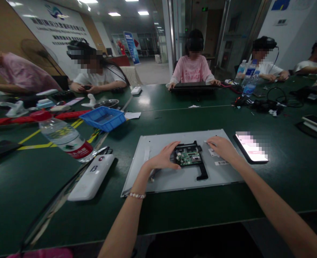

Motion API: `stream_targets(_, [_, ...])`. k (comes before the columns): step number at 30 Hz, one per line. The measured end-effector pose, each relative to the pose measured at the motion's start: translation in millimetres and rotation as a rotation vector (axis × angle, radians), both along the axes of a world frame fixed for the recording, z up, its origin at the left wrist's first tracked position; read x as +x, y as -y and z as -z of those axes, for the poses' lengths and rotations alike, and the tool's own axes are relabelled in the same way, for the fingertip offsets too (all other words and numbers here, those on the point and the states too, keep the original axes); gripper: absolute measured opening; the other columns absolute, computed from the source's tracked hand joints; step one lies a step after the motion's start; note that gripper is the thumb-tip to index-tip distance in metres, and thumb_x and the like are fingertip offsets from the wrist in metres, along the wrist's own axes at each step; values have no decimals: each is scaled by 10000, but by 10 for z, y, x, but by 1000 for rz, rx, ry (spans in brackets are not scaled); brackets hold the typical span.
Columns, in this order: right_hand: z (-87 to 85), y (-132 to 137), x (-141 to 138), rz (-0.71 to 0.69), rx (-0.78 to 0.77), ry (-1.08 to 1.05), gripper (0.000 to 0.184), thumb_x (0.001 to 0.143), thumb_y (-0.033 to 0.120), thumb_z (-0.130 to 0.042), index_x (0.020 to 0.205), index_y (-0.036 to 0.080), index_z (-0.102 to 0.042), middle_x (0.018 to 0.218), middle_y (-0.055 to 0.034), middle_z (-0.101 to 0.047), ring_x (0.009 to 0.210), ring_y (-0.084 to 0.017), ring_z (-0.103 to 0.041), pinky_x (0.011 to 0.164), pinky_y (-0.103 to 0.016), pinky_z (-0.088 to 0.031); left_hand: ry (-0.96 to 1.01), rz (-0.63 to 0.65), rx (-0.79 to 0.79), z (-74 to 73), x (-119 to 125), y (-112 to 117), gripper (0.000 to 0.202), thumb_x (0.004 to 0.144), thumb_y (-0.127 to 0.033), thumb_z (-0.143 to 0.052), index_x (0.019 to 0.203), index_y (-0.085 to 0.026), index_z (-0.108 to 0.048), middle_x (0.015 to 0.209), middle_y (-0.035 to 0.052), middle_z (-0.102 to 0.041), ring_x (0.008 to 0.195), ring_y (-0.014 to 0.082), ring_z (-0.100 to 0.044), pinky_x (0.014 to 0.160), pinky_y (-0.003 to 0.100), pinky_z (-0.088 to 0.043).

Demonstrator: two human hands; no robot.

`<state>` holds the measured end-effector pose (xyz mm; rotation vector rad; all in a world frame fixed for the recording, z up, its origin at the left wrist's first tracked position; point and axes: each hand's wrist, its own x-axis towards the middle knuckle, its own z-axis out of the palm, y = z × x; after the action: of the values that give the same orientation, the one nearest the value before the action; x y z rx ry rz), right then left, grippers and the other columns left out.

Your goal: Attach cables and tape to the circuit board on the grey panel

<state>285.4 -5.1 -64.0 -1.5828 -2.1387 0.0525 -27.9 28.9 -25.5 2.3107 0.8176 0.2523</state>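
A grey metal panel [174, 179] lies flat on the green table in front of me. At its middle sits a black bracket [203, 173] holding a small green circuit board [187, 156]. My left hand [164, 157] rests on the panel with its fingers curled against the board's left edge. My right hand [223, 147] lies on the panel just right of the bracket, fingers bent down onto a white label [213, 153]. Neither hand lifts anything that I can see.
A lit phone [251, 147] lies right of the panel. To the left are a white device [92, 177], a toppled water bottle [64, 138] and a blue tray [103, 118]. Several people sit across the table; cables [268, 104] and bottles [248, 80] lie at the far right.
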Motion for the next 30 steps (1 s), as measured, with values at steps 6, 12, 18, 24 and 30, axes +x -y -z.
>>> stream_targets(6, [-5,2,-1,-1,-1,6,257,881,233,-446,1014,213,-665,1033,-74,-674,973,-218,-603,832,-352,-466,10,-7,-14,-4,0,6,1050,615,-471,-699,1453,-251,-106,1509,86,-129,1368,346,-125,1113,505,-116])
stream_targets(12, [5,15,2,-9,-14,1,265,886,231,-435,1018,206,-663,1036,-75,-674,969,-214,-605,832,-348,-468,-2,-20,-38,-38,1,19,1060,612,-479,-702,1454,-246,-101,1508,96,-130,1368,356,-117,1109,519,-107])
stream_targets(18, [-93,-42,-91,-2,54,-21,260,895,228,-439,1041,184,-649,1058,-75,-670,996,-211,-596,866,-346,-451,-16,-20,-20,-15,-6,10,1054,617,-476,-701,1451,-232,-105,1510,102,-119,1373,337,-114,1114,499,-116])
stream_targets(24, [-375,-178,-568,-167,92,129,243,895,183,-445,1012,177,-658,1050,-86,-669,999,-212,-589,870,-330,-437,5,-6,6,4,4,-1,1059,607,-470,-698,1452,-236,-104,1499,108,-162,1365,339,-147,1107,514,-114])
stream_targets(30, [-281,-246,-787,-200,-55,170,208,872,188,-478,926,201,-679,933,-74,-695,904,-213,-624,798,-313,-459,5,-11,-1,24,-10,2,1080,595,-495,-710,1453,-245,-104,1504,101,-153,1368,343,-132,1108,508,-111])
